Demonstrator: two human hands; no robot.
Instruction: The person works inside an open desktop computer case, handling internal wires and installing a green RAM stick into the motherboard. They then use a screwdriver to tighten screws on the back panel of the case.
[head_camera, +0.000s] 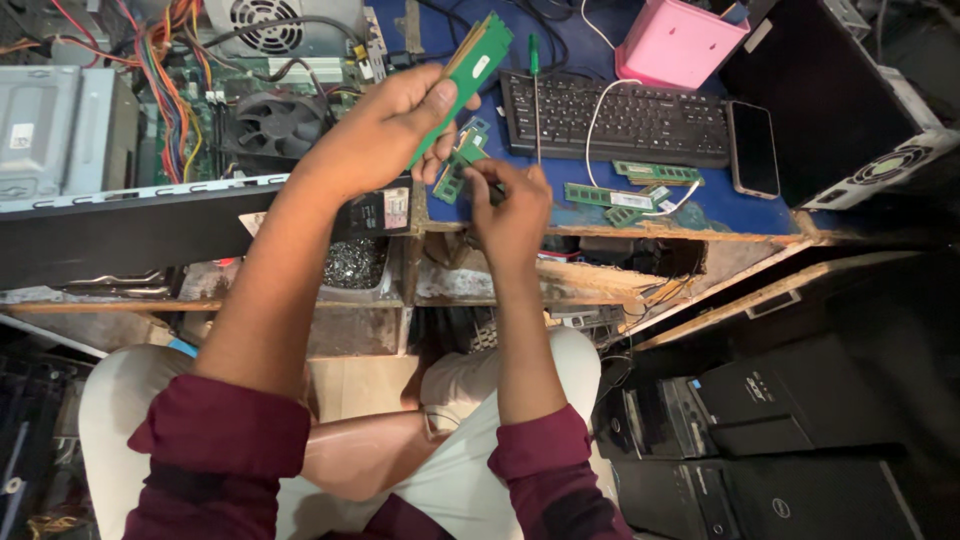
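Note:
My left hand (385, 130) is raised above the bench edge and grips a long green memory module (470, 70) that tilts up to the right. Just below it, my right hand (510, 205) pinches another green memory module (458, 165), which lies near the bench's front edge. Both hands are close together, almost touching. Several more green memory modules (625, 195) lie on the blue bench top (570, 215) to the right of my hands.
An open computer case (200, 110) with a fan and coloured wires lies at the left. A black keyboard (620, 120), a screwdriver (535, 90), a pink box (680, 45) and a dark phone (755, 150) sit behind. Black computer towers (780, 440) stand at the lower right.

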